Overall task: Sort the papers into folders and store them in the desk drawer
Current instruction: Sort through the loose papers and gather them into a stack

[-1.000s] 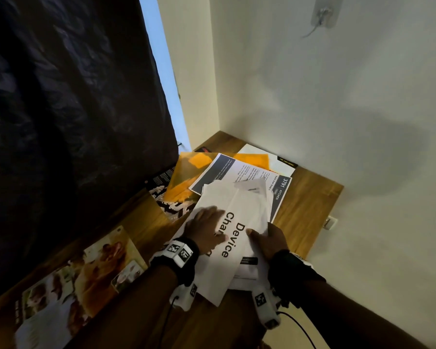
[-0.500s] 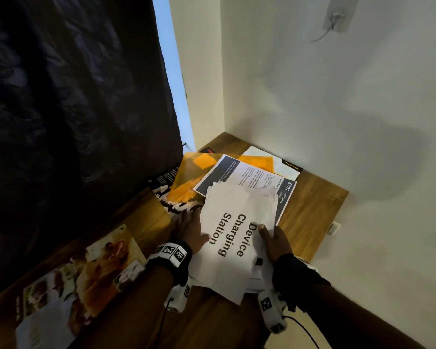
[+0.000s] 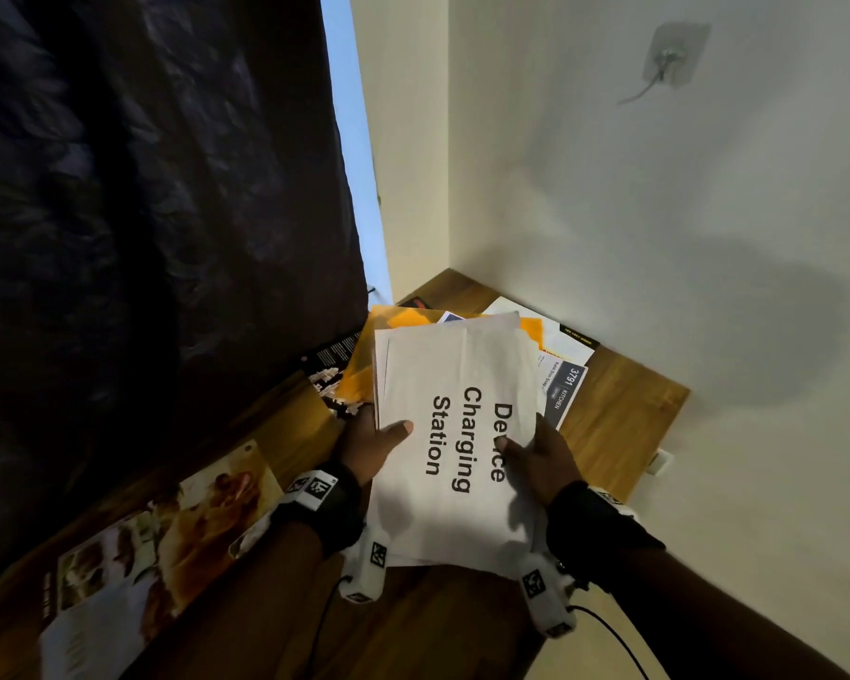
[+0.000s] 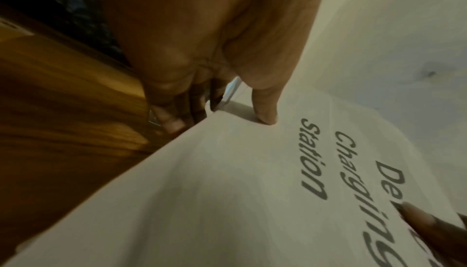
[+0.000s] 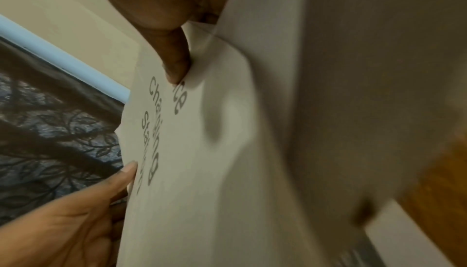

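Note:
A stack of white papers (image 3: 455, 409), its top sheet printed "Device Charging Station", is lifted and tilted above the wooden desk (image 3: 619, 400). My left hand (image 3: 374, 446) grips its left edge, thumb on top and fingers underneath. My right hand (image 3: 536, 456) grips the right edge the same way, its thumb over the word "Device". The wrist views show the same papers (image 4: 227, 181) (image 5: 202, 151) with each thumb pressed on the top sheet. An orange folder (image 3: 359, 370) lies on the desk behind the stack, mostly hidden by it.
A dark printed sheet marked "3791 Kitchen" (image 3: 568, 390) and more papers lie by the wall corner. A glossy photo magazine (image 3: 163, 532) lies at the near left of the desk. A dark curtain (image 3: 143, 213) hangs on the left, and a pale wall stands on the right.
Both hands moved from pressing the stack on the desk to gripping its side edges. The stack was squared up and lifted, now covering most of the orange folder.

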A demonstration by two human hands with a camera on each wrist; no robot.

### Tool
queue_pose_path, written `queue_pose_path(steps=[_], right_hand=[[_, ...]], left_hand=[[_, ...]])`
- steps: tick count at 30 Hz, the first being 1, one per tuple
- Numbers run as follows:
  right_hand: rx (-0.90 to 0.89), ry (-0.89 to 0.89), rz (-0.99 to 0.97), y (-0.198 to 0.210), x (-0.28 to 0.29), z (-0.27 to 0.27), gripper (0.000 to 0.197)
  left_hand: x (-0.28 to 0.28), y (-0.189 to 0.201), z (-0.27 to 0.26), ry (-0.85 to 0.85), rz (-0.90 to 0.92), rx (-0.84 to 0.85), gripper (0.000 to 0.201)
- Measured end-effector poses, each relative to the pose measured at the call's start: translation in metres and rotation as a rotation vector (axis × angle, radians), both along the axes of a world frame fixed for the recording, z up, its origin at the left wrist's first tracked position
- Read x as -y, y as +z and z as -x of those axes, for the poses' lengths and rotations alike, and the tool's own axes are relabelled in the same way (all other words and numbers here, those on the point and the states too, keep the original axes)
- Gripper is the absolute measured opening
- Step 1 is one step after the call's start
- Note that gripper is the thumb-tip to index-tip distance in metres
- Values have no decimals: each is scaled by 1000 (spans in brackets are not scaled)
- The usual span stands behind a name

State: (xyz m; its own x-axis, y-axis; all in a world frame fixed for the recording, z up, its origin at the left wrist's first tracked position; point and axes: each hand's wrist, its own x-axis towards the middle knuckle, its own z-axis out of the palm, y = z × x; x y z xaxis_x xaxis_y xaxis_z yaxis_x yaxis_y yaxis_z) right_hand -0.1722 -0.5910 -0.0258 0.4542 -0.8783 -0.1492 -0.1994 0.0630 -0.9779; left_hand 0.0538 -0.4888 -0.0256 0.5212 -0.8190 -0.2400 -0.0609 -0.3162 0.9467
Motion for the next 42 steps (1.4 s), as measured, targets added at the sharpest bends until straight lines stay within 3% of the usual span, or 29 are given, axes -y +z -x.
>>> queue_pose_path(steps=[5, 13, 17, 28, 32, 37, 42], right_hand=[[66, 25, 69, 22, 8, -6, 30], [71, -121, 222, 49, 26, -23, 42], [123, -137, 211, 55, 28, -25, 48], [240, -169, 151, 56, 23, -27, 54], [196, -150, 93, 38, 20, -29, 36], [128, -142, 54, 20, 13, -30, 31], [116, -113, 54, 21, 15, -33, 25]], left_hand=[[-1, 17, -11, 115, 155, -191, 41], [11, 65, 9, 159, 421, -181, 50], [10, 71, 12, 134, 503, -214, 55], [12, 68, 17, 138, 538, -294, 42], [13, 53, 15, 82, 464, -335, 52], [2, 29, 22, 128, 404, -342, 40], [4, 23, 22, 120, 406, -302, 43]])
